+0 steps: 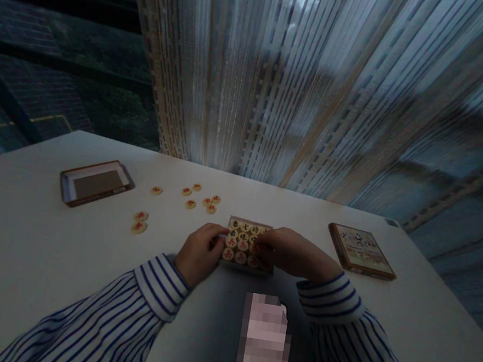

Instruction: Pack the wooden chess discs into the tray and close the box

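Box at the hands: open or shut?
Open. The box has no lid on it; rows of round pieces show inside, between the left hand and right hand.

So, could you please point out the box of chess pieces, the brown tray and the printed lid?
box of chess pieces [248, 221]: head view, its far rim.
brown tray [96, 183]: head view, middle of its floor.
printed lid [361, 249]: head view, middle of its printed face.

A white table [9, 243] carries a small wooden box [247, 220] packed with xiangqi discs at its near middle, loose xiangqi discs [200, 198] scattered to its left, a shallow open tray [96, 183] farther left, and a printed lid [361, 250] well to the right.
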A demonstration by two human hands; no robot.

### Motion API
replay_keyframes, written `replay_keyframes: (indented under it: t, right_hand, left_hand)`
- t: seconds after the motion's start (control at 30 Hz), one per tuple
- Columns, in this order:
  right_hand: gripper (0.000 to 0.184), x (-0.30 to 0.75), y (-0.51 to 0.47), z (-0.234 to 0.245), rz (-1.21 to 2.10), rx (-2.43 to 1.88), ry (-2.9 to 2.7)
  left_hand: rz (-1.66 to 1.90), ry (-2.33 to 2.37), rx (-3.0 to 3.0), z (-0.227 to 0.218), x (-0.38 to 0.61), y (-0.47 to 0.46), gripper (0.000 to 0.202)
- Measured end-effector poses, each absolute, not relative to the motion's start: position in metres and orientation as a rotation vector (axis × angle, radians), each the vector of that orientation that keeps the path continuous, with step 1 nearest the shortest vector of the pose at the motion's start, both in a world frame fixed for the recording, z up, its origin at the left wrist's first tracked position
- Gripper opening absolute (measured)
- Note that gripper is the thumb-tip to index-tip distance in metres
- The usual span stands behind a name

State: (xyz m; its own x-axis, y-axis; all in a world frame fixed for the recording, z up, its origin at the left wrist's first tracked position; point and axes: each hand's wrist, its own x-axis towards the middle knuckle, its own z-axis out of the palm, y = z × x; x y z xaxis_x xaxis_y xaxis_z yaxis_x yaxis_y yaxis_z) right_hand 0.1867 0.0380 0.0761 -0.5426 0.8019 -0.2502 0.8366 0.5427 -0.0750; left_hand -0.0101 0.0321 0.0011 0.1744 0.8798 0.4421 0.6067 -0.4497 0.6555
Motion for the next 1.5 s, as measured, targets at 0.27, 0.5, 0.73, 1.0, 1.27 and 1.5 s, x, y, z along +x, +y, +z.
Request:
replay_keyframes:
  t: [0.27, 0.5, 0.73, 1.0, 1.27, 1.5]
  right_hand:
    - [0.023, 0.184, 0.037, 0.077, -0.119, 1.386, 2.691]
    - [0.024, 0.176, 0.036, 0.071, -0.085, 1.359, 2.738]
    - [0.022, 0.176, 0.037, 0.067, -0.091, 1.331, 2.731]
    - [0.026, 0.179, 0.036, 0.080, -0.073, 1.462, 2.675]
    - [0.034, 0.193, 0.040, 0.081, 0.137, 1.881, 2.326]
    - [0.034, 0.194, 0.043, 0.069, 0.038, 1.861, 2.257]
  left_hand:
    - [1.148, 1.416, 2.129, 0.001, -0.010, 0.032, 0.021]
    - [1.150, 1.417, 2.144, 0.000, -0.010, 0.032, 0.021]
    - [1.155, 1.416, 2.145, 0.002, -0.010, 0.031, 0.021]
    - [1.155, 1.424, 2.133, 0.001, -0.009, 0.031, 0.021]
    - [1.129, 1.437, 2.129, 0.001, -0.009, 0.032, 0.021]
    - [1.144, 1.432, 2.137, 0.001, -0.009, 0.032, 0.021]
